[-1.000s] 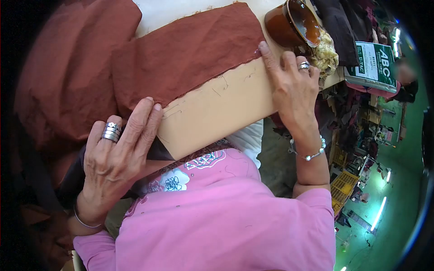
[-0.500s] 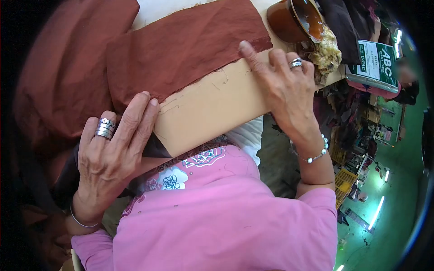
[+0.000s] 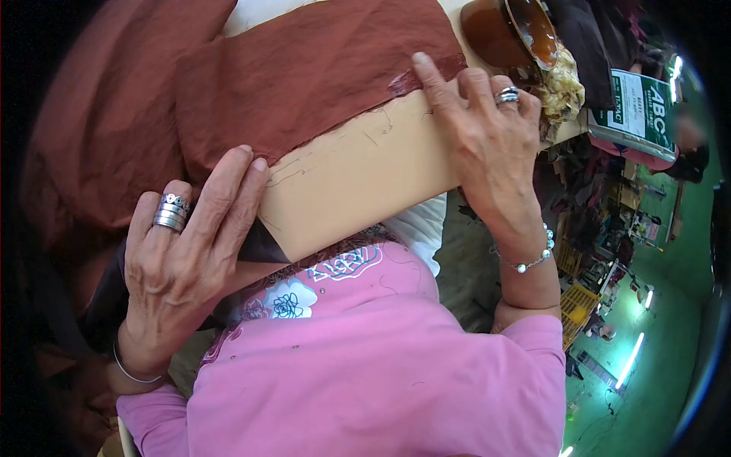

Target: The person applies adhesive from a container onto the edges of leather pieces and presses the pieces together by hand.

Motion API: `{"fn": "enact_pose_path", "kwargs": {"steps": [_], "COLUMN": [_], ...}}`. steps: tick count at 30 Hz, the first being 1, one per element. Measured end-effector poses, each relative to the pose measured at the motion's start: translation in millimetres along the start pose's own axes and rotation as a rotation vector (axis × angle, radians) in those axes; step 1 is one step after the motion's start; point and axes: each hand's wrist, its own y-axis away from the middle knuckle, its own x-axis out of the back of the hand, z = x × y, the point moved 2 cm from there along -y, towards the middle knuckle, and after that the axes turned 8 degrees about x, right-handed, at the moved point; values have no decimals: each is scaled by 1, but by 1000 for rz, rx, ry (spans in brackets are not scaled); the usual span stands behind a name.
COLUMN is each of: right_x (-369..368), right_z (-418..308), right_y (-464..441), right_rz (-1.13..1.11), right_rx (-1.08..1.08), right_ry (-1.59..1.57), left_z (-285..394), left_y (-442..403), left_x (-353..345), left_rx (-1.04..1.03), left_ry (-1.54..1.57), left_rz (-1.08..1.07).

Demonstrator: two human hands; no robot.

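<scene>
A reddish-brown cloth (image 3: 327, 76) lies over a tan board (image 3: 358, 167), its near edge running diagonally across it. My left hand (image 3: 183, 244), with rings on one finger, rests its fingertips on the cloth's lower left corner, fingers spread. At the cloth's right end, my right hand (image 3: 487, 137) has its index finger stretched onto the edge, beside a dark, shiny wet-looking strip. Its other fingers lie bent over the board's right part. Loose threads lie on the board.
Beyond my right hand stands a brown glossy bowl (image 3: 502, 34) with a crumpled yellowish lump (image 3: 562, 87) beside it. A green and white ABC container (image 3: 636, 110) is at the right. More reddish-brown cloth (image 3: 114, 99) hangs at the left. A person is partly visible far right.
My right index finger has moved left along the cloth's edge, and the shiny strip shows more. My left hand stays on the corner, with a slight shift of the view.
</scene>
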Motion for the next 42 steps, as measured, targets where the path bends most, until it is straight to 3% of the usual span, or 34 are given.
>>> {"fn": "enact_pose_path", "kwargs": {"steps": [3,7,14,17,19,21,27,31,32,35,39,42], "right_x": [7,4,14,20,27,31,-10,-2,3,21,30,35], "right_z": [-12,-14,-28,13,55,82,121,129,133,120,75,28], "right_y": [3,2,-1,-3,-2,-7,-15,-16,-12,-5,3,-1], "right_rz": [-27,-15,83,195,272,211,-60,-43,82,139,47,113], "right_rx": [81,33,143,91,-95,-173,-137,-140,-57,-63,-200,-169], "right_ry": [-121,-32,-347,-536,-584,-286,-271,-459,-397,-278,69,-4], "left_z": [1,1,1,-1,-1,-1,-1,0,-1,-2,0,-1], "left_y": [0,-1,-1,-3,-3,-2,-3,-4,-5,-1,-1,-1], "left_x": [0,1,0,1,2,0,2,1,1,-1,1,0], "left_rx": [6,2,-10,-40,-63,-53,-35,-32,-30,-55,-11,-15], "left_ry": [-2,-5,-5,-24,-57,-7,31,33,28,-31,-2,1], "left_rz": [-9,-19,19,26,25,58,72,100,106,36,69,72]}}
